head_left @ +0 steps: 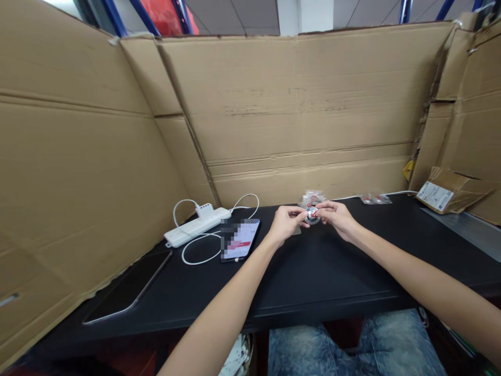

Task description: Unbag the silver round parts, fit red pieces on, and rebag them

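Between my two hands, above the black table [313, 279], is a small round silvery disc with a red mark [312, 215]; its exact kind is too small to make out. My left hand [288, 222] pinches its left edge between thumb and fingers. On the right side, the thumb and fingers of my right hand [335, 216] close on the same disc. Just behind the hands sits a pile of small clear plastic packets [312, 197]. A pale flat piece [297, 230] shows below my left fingers, partly hidden.
To the left lie a phone with its screen lit [242, 240], a white power strip [199, 225] with cables, and a dark tablet [131, 284]. Clear packets with red bits [374, 199] and an opened cardboard box [450, 190] are at the back right. Cardboard walls [293, 104] enclose the table.
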### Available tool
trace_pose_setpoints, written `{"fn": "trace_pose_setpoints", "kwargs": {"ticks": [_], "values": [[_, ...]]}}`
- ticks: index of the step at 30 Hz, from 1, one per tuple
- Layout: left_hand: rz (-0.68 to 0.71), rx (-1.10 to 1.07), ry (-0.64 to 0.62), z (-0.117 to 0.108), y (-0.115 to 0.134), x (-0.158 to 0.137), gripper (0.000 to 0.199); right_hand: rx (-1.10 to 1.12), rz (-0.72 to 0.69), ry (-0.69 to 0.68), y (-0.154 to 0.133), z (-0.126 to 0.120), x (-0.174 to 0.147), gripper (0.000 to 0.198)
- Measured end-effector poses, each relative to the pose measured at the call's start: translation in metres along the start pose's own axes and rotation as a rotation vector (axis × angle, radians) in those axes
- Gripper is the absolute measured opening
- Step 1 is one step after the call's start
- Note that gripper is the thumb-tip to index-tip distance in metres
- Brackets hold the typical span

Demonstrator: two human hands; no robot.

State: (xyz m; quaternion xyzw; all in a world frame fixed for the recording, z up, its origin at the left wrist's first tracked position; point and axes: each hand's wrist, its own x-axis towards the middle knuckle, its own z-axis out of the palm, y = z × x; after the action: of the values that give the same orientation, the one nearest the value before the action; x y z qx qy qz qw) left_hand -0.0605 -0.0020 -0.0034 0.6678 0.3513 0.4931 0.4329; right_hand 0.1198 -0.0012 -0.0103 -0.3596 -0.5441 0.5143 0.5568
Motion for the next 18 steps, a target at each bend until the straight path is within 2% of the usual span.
{"fn": "trace_pose_setpoints", "kwargs": {"ticks": [3, 10, 18], "values": [[0.006, 0.008, -0.001, 0.0003, -0.0009, 0.0001, 0.042, 0.011, -0.001, 0.004, -0.0008, 0.0005, -0.0008, 0.028], [-0.008, -0.010, -0.026, 0.0018, 0.0012, -0.0011, 0.042, -0.035, -0.112, -0.057, -0.0048, -0.0001, -0.0015, 0.024], [-0.037, -0.046, -0.024, 0.0023, 0.0038, -0.0018, 0.042, 0.003, -0.043, -0.159, -0.0034, -0.0063, 0.0022, 0.023]]}}
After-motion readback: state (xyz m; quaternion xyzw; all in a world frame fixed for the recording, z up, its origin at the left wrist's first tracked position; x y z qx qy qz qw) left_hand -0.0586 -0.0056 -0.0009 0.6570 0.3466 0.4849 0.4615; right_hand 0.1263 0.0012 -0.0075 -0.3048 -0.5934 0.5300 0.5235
